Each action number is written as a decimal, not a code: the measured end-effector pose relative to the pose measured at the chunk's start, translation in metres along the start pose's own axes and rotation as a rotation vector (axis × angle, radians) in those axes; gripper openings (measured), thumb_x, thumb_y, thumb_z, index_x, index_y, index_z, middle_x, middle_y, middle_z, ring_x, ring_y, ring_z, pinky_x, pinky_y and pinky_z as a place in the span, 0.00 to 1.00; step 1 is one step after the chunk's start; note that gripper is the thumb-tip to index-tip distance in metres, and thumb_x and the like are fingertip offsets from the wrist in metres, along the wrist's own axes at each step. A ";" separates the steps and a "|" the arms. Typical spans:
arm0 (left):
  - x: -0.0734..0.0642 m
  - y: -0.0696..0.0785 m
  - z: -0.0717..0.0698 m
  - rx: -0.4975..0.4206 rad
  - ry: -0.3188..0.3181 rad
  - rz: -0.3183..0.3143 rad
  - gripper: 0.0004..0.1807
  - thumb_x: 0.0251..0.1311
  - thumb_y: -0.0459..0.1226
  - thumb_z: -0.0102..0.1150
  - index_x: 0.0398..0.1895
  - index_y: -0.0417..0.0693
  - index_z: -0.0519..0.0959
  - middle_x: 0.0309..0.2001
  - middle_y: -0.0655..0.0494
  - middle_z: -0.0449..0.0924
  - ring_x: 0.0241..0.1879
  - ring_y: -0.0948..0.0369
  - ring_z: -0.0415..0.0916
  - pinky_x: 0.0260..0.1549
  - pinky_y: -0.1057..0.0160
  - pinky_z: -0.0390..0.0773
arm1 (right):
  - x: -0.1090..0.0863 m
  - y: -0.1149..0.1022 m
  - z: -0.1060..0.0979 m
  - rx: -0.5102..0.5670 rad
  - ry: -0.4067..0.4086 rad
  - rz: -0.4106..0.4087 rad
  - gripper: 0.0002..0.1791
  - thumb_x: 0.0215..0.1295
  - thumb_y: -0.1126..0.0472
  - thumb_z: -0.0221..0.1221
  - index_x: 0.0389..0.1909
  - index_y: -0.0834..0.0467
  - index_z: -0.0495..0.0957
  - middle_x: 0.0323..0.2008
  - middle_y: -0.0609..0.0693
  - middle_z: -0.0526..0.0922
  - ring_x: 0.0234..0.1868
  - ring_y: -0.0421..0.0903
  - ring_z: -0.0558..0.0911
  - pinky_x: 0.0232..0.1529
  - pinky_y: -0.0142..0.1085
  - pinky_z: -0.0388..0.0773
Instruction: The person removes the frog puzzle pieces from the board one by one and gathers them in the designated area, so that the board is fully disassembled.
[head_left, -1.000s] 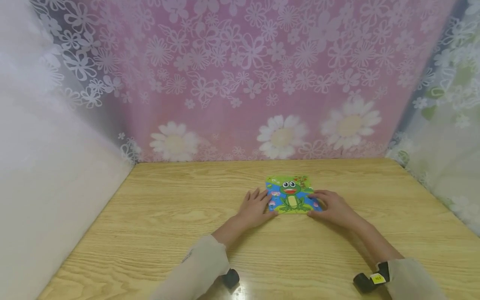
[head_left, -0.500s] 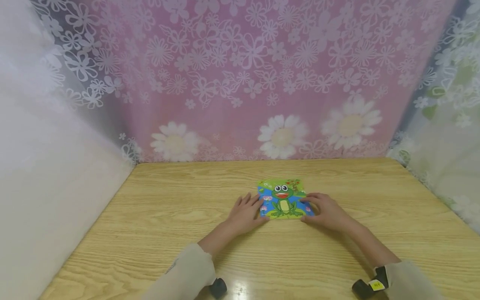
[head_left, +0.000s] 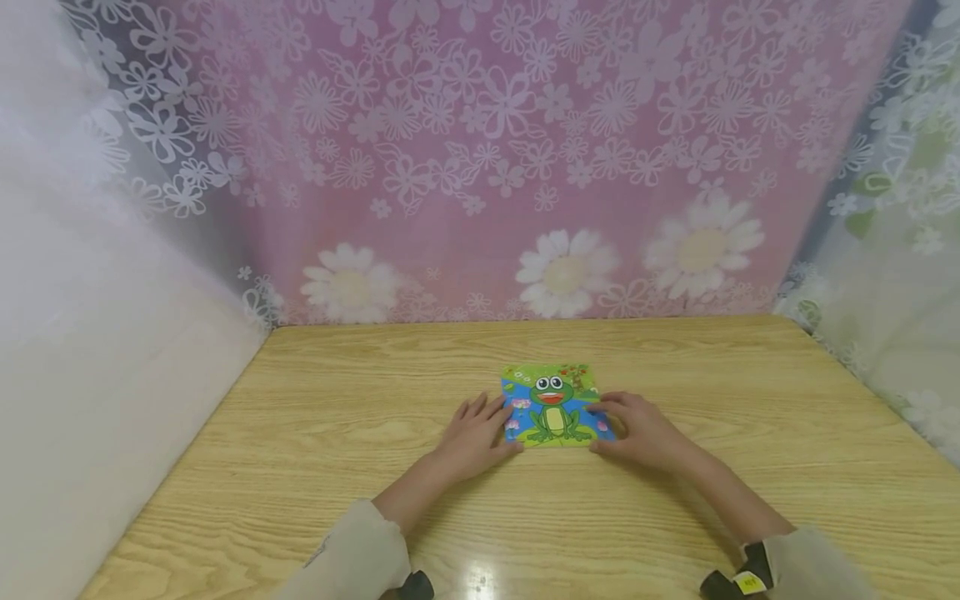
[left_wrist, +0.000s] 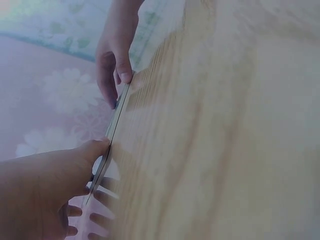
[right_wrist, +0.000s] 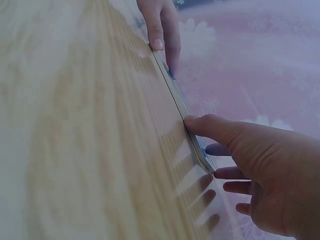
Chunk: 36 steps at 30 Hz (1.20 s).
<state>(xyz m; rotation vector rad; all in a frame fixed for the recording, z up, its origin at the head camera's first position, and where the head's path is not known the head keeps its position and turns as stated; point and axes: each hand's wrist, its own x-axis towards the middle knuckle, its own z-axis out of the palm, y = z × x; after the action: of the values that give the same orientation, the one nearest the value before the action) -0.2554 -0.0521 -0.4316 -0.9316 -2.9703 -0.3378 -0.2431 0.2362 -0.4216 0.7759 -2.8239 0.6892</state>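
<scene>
A thin rectangular frog picture board (head_left: 553, 417) lies on the wooden table, its green frog on a blue and green ground facing up. My left hand (head_left: 468, 433) holds its left side, thumb at the near corner and fingers spread along the edge. At the opposite side, my right hand (head_left: 648, 429) grips it with the thumb on the near corner and the index finger on its face. Both wrist views show the board edge-on, with a dark line along its thickness. Each thumb presses the near edge; the far side is hidden there.
The wood-grain table (head_left: 360, 375) extends around the board on every side. A pink flowered curtain (head_left: 450, 208) hangs behind its back edge. A white sheet (head_left: 112, 333) stands on the left and a flowered one (head_left: 900, 250) on the right.
Both hands have slid the frog picture board leftward and a little nearer to me across the table. Their hold on its two sides looks the same throughout.
</scene>
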 end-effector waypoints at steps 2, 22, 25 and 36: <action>-0.004 -0.001 0.000 -0.003 0.007 0.002 0.38 0.62 0.60 0.42 0.69 0.47 0.59 0.69 0.52 0.51 0.68 0.48 0.43 0.62 0.47 0.44 | 0.000 -0.002 0.001 -0.004 0.003 -0.012 0.32 0.52 0.44 0.65 0.53 0.61 0.75 0.55 0.64 0.70 0.56 0.63 0.66 0.53 0.59 0.60; -0.042 -0.019 -0.011 -0.049 0.014 0.012 0.38 0.61 0.58 0.48 0.67 0.43 0.61 0.68 0.48 0.55 0.67 0.44 0.46 0.60 0.42 0.48 | -0.001 -0.034 0.011 0.002 -0.058 -0.040 0.31 0.53 0.43 0.64 0.54 0.57 0.75 0.55 0.62 0.70 0.56 0.62 0.67 0.53 0.58 0.61; -0.049 -0.020 -0.014 -0.048 0.015 0.011 0.37 0.61 0.57 0.50 0.66 0.43 0.62 0.67 0.48 0.56 0.66 0.44 0.47 0.60 0.43 0.48 | -0.001 -0.039 0.011 0.001 -0.075 -0.049 0.31 0.53 0.42 0.63 0.55 0.56 0.75 0.55 0.62 0.70 0.56 0.62 0.67 0.53 0.57 0.62; -0.072 -0.025 -0.021 -0.093 -0.010 -0.002 0.37 0.60 0.56 0.51 0.66 0.43 0.62 0.67 0.48 0.55 0.67 0.45 0.45 0.60 0.43 0.46 | -0.003 -0.057 0.014 -0.011 -0.096 -0.102 0.30 0.52 0.45 0.65 0.54 0.57 0.76 0.55 0.60 0.70 0.56 0.60 0.67 0.53 0.57 0.63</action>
<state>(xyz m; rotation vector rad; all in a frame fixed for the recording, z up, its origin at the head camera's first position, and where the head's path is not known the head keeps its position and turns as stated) -0.2114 -0.1170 -0.4210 -0.9413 -2.9874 -0.4771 -0.2119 0.1879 -0.4120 0.9691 -2.8454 0.6373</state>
